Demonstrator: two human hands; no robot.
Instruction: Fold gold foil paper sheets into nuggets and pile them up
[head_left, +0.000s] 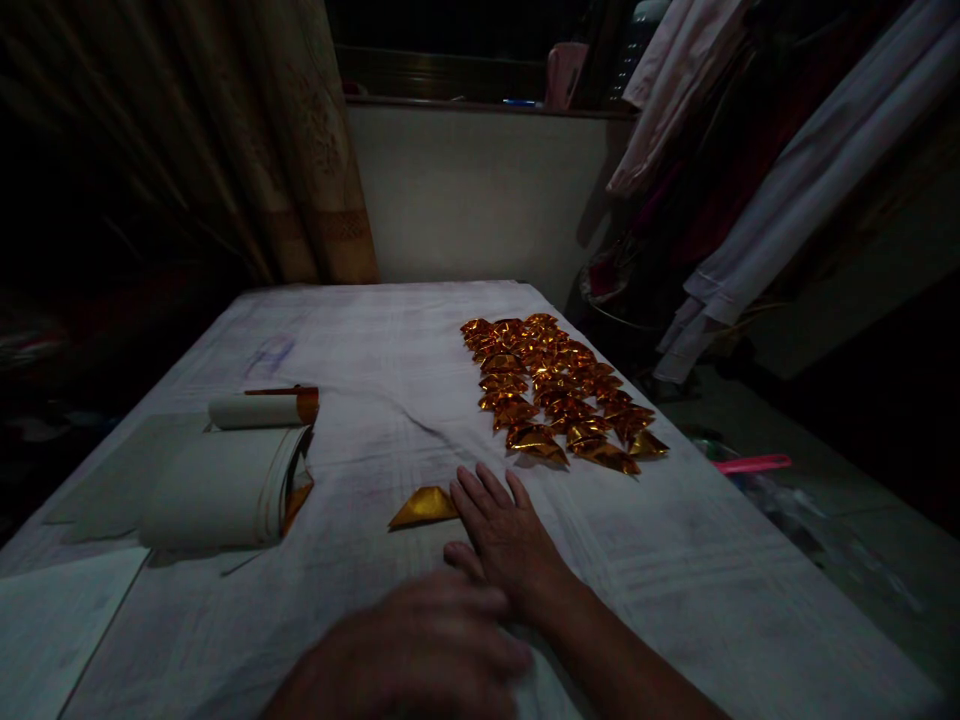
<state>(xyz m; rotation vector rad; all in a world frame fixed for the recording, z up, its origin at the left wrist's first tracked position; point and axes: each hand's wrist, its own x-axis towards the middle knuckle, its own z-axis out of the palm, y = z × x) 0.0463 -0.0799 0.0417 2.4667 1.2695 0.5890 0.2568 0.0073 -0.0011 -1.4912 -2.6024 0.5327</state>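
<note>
A folded piece of gold foil paper [424, 507], flat and boat-shaped, lies on the cloth-covered table. My right hand [504, 525] rests palm down with its fingers stretched out, its fingertips at the right end of that piece and partly over it. Nearer to me, my left hand [409, 650] is smeared by motion and partly overlaps the right wrist area; what its fingers do does not show. Beyond my right hand, several folded gold paper ingots [555, 385] stand in rows along the table's right side.
On the left lie curled sheets of pale-backed paper [217, 490] with gold edges, and a smaller roll [255, 408] behind them. The white table cloth [367, 350] is wrinkled. Clothes [795, 190] hang at the right, and a pink cup [565, 75] stands on the window sill.
</note>
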